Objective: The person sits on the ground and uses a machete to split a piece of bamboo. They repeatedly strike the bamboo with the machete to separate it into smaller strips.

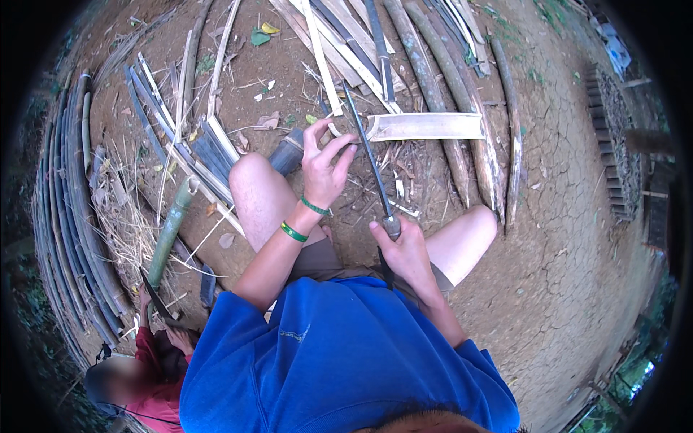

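Observation:
My right hand (406, 245) is closed round the handle of a long knife (372, 162), whose dark, narrow blade points away from me and slightly left. Left of the blade, my left hand (326, 166) is raised with its fingers bent in a pinch. A small pale bamboo piece (334, 130) shows between those fingers; its full shape is partly hidden. Just right of the blade, a wide split bamboo piece (426, 127) lies pale side up across dark poles. A green band and a beaded one circle my left wrist.
Split bamboo strips (339, 36) lie ahead, with wooden poles (433, 79) to the right. Long dark bamboo poles (68, 202) are stacked at far left. Nearby at lower left, a person in a red top (155, 375) holds a blade beside a green bamboo pole (172, 227).

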Demonstrator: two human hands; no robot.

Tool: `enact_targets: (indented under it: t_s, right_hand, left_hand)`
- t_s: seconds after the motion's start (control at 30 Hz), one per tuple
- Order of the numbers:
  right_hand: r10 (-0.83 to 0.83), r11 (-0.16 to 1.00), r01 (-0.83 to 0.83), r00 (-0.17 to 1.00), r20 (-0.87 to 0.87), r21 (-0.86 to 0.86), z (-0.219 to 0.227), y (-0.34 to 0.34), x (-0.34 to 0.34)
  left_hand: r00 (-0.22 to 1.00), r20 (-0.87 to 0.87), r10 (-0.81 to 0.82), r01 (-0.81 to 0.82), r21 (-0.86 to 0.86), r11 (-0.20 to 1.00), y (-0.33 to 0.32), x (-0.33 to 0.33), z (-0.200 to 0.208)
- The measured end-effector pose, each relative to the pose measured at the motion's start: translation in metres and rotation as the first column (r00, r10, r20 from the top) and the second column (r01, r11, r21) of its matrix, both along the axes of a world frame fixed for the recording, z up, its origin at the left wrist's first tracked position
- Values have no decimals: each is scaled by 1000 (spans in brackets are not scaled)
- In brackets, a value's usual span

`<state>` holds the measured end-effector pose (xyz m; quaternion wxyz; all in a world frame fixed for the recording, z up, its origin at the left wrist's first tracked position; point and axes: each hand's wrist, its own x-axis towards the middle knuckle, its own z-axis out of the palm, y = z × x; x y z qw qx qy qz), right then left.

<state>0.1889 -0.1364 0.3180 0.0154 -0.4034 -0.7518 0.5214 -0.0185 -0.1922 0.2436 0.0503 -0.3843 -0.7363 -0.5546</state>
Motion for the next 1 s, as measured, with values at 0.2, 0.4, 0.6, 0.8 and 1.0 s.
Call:
enact_targets:
  t_s: [0.2, 0.4, 0.6, 0.8, 1.0]
  right_hand:
    - [9, 998, -4, 998, 64, -67, 9, -4, -2]
    - [-4, 984, 14, 998, 59, -177, 6, -4, 0]
    - [-66, 988, 65, 998, -7, -144, -15, -10, -1]
    - [-55, 998, 56, 997, -57, 29, -54, -11, -3]
    - [-51, 995, 57, 995, -81, 76, -58, -6, -4]
  left_hand:
    - [1000, -17, 13, -13, -12, 1000, -2, 4, -4]
    - [1000, 25, 11, -10, -7, 1000, -3, 8, -1]
    - [1000, 20, 16, -16, -9, 1000, -2, 3, -6]
    - [999, 33, 14, -14, 6, 1000, -1, 4, -4]
    - [999, 27, 25, -25, -5, 1000, 1, 2, -2]
